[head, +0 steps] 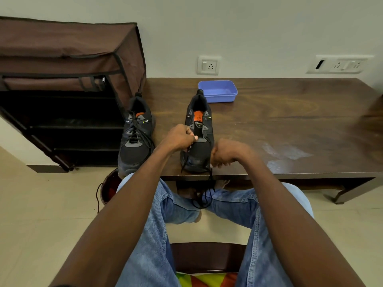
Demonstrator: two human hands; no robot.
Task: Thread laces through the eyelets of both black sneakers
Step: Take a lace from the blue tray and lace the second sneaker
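Observation:
Two black sneakers stand toes toward me at the front edge of a dark wooden table (290, 121). The left sneaker (135, 139) is laced, its lace ends loose over the tongue. The right sneaker (199, 141) has bare upper eyelets and an orange tongue label. My left hand (182, 137) pinches the black lace (204, 193) at a low eyelet on this shoe's left side. My right hand (224, 154), blurred, grips the lace's other part at the shoe's right side near the toe. The slack hangs off the table edge down to my knees.
A blue plastic tray (217, 91) sits behind the right sneaker. A brown fabric shoe rack (66, 83) with dark shelves stands at the left against the wall. A reddish shoe (108, 187) lies on the floor under the table's left corner. Wall sockets are behind the table.

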